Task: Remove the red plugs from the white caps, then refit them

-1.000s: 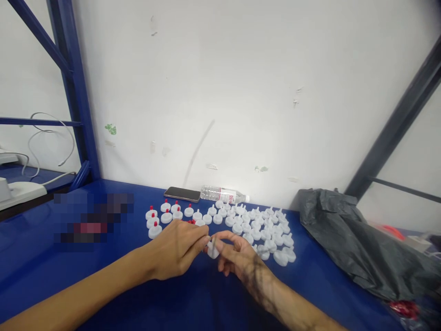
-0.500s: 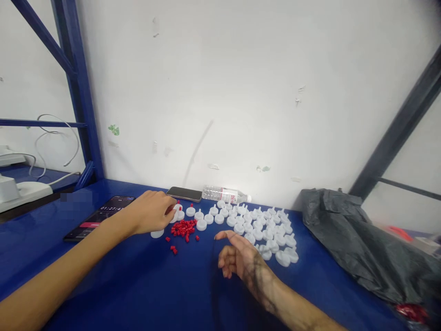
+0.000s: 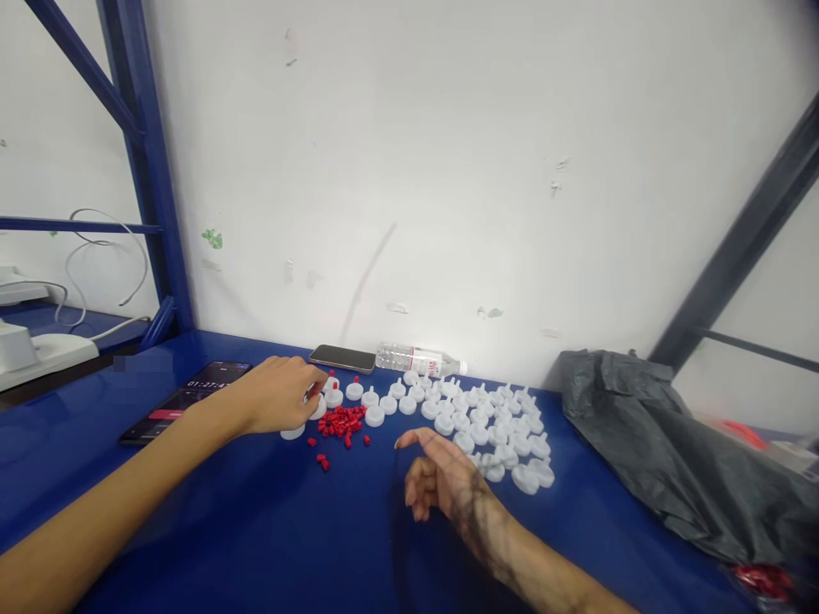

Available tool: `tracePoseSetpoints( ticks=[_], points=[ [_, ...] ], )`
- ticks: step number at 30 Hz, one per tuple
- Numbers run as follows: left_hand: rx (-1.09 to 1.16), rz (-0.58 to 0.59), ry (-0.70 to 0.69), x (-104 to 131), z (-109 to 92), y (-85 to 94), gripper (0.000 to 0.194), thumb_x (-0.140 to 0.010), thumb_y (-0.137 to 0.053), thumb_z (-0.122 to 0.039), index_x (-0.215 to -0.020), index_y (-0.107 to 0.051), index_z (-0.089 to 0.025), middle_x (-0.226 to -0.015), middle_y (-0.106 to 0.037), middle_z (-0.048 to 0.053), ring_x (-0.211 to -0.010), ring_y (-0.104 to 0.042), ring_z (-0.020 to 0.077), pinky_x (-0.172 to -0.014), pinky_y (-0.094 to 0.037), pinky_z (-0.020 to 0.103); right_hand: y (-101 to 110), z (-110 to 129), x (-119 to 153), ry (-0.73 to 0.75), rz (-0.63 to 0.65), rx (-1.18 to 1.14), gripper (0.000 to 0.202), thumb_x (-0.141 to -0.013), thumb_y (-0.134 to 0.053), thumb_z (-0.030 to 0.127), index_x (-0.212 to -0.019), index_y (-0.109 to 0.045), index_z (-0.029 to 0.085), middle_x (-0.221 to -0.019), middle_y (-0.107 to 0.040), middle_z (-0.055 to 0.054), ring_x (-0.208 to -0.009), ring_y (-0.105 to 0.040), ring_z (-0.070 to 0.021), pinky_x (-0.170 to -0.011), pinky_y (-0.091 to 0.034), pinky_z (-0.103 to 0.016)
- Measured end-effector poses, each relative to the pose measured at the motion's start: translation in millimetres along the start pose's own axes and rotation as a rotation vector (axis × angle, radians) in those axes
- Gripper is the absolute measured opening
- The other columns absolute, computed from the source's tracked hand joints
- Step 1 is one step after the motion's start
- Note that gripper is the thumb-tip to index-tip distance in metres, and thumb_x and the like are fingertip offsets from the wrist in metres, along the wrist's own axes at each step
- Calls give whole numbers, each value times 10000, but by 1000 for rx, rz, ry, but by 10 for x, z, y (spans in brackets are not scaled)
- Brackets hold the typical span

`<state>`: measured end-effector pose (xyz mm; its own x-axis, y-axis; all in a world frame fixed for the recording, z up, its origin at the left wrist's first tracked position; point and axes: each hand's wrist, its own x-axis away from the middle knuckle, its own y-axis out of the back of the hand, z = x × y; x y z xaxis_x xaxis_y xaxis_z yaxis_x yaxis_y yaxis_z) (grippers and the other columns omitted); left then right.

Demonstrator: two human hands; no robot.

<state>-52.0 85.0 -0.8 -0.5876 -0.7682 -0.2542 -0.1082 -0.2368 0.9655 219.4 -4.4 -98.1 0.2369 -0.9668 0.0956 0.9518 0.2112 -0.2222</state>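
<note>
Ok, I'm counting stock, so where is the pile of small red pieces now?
In the head view, the red pile lies left of centre on the blue table, just right of the left hand.

- I make out bright red caps (image 3: 342,421)
- white lids (image 3: 479,416), some red-tipped
- a deep blue table (image 3: 287,529) on my screen
- a dark grey bag (image 3: 671,452)
- a clear bottle (image 3: 419,360), red-and-white label (image 3: 432,364)
- a white wall (image 3: 435,170), one green patch (image 3: 212,239)
</note>
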Motion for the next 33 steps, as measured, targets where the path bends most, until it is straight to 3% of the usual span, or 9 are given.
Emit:
tracePoseSetpoints(
  ticks=[9,15,24,29,33],
  points=[
    [-20,33,-16,1,-10,-13,285,-970,-466,-226,-837,-713,-176,-779,-717,69,-724,-617,225,-626,-271,302,50,-27,-89,-35,66,33,764,-767,-603,869,-1120,-562,192,-561,-651,19,-442,-608,-162,-454,-389,-239],
    [-61,84,38,-46,57,-39,250,-919,-506,-260,-890,-738,-170,-800,-737,113,-749,-660,281,-639,-343,325,58,-36,-100,-37,83,36,762,-764,-614,866,-1114,-554,191,-561,-659,12,-438,-609,-166,-452,-396,-239],
    [-94,112,47,-58,58,-65,252,-921,-471,-254,-931,-714,-188,-876,-749,131,-814,-691,328,-673,-394,364,-97,63,91,65,26,50,645,-888,-539,793,-1115,-569,190,-615,-681,-1,-472,-606,-133,-483,-378,-219],
    [-29,94,21,-80,32,-73,232,-940,-474,-293,-923,-688,-205,-834,-739,95,-755,-672,280,-642,-367,342,-113,170,124,98,-3,86,570,-925,-530,739,-1088,-577,195,-606,-658,15,-445,-540,-110,-470,-362,-214],
    [88,131,-54,-55,-37,-8,167,-885,-542,-270,-867,-706,-243,-788,-734,35,-718,-653,228,-620,-357,312,-38,338,150,211,-146,217,481,-967,-518,677,-1055,-592,210,-540,-535,69,-434,-412,-92,-440,-283,-211]
  ],
)
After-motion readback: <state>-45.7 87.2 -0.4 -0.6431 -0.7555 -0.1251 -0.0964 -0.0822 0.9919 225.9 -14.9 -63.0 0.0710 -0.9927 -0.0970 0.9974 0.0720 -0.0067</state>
